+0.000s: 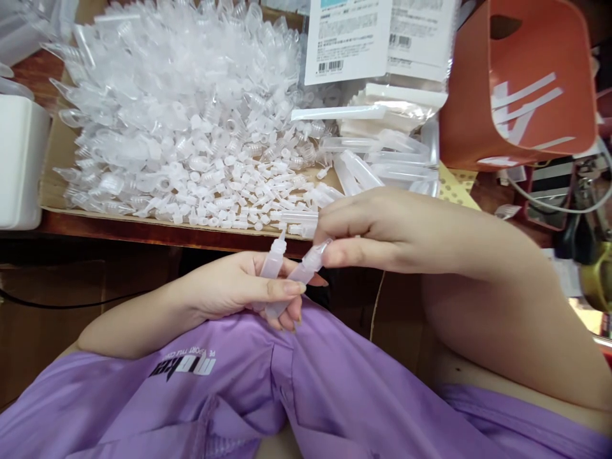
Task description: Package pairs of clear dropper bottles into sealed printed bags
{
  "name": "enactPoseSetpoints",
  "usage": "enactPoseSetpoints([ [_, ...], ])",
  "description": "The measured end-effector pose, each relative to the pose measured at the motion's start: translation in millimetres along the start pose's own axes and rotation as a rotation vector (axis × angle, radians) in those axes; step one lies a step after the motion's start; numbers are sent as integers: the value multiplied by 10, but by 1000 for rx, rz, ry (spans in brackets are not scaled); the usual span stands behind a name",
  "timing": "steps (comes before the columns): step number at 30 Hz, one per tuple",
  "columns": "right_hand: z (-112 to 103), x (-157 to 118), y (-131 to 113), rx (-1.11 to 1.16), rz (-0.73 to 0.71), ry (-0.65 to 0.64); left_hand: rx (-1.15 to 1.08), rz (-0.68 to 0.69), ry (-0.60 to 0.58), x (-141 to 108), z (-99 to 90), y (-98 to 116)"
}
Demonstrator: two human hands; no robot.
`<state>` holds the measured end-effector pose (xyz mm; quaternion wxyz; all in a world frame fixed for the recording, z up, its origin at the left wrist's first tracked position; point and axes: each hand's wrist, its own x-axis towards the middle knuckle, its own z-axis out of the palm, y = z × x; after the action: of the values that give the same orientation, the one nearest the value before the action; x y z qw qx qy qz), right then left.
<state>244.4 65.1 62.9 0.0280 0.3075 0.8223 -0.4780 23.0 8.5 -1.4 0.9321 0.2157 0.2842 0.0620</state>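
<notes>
My left hand [236, 280] is closed around two small translucent squeeze bottles above my lap. One squeeze bottle [273, 260] points up and shows a thin, pointed nozzle tip. The other squeeze bottle [301, 273] leans to the right under my left thumb. From the right, my right hand [387, 226] pinches the top end of this leaning bottle between thumb and fingers. My fingertips partly cover that end, so its fitting is not fully visible. Just beyond the hands lies a heap of small white nozzle tips and caps [229, 197].
A shallow cardboard tray [50, 172] holds a large pile of clear plastic parts [176, 76]. Behind my right hand are clear plastic tubes [396, 156] and printed packets [349, 44]. An orange bin [466, 108] stands at right, a white container [21, 162] at left.
</notes>
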Motion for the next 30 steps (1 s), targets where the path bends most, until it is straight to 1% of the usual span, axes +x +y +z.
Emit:
enactPoseSetpoints([
  [2,-5,-25,16,51,-66,23,-43,4,6,10,-18,-18],
  [4,-8,-35,21,65,-108,4,-68,-12,-7,23,-31,-33],
  [6,-4,-26,16,28,-54,-36,-81,-25,-38,36,-37,-41],
  [8,7,-8,10,5,34,-43,-105,-20,-58,46,-34,-41],
  [9,15,-1,9,28,48,-40,-119,-12,-58,48,-31,-39],
  [12,38,10,13,132,-24,-27,-124,-8,-40,47,-22,-32],
  [14,52,12,14,98,-44,-32,-89,-18,-36,43,-18,-29],
  [16,61,14,16,24,-16,-29,-59,-15,-35,40,-15,-27],
  [19,64,8,19,69,-61,9,-57,10,-2,35,-10,-21],
  [21,62,-1,15,99,-98,16,-57,-1,15,31,-4,-18],
  [25,68,-12,-5,9,-24,-2,-30,-29,8,26,9,-13],
  [26,70,-15,-7,6,-26,4,-23,-23,8,24,12,-10],
  [30,70,-37,5,85,-176,1,-14,-13,5,19,20,-2],
])
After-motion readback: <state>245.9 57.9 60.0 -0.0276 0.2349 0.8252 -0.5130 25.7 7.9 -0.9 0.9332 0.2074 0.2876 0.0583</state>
